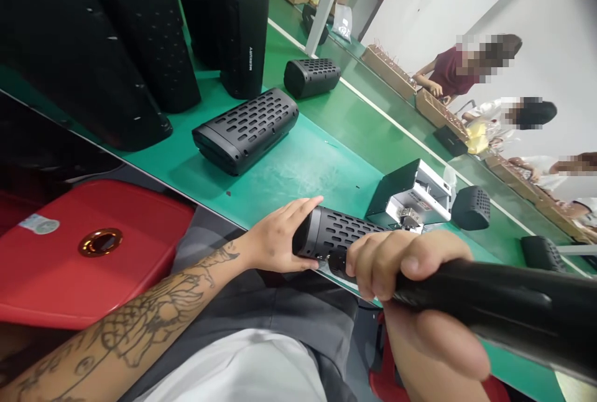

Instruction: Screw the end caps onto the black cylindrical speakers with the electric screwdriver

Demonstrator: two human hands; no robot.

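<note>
My left hand (275, 237) grips the end of a black perforated speaker housing (338, 234) at the near edge of the green table (303, 165), thumb stretched along its top. My right hand (396, 265) is wrapped round a thick black tool (504, 305) whose tip meets the housing's side. The tool's body runs off to the right, close to the camera. A second perforated housing (247, 131) lies on the table beyond my left hand.
Tall black speaker cabinets (140, 35) stand at the far left. A smaller grille housing (311, 76), a metal-and-black device (413, 193) and more small housings (471, 208) sit along the table. A red plastic stool (88, 252) is at my left. Other people work at the far right.
</note>
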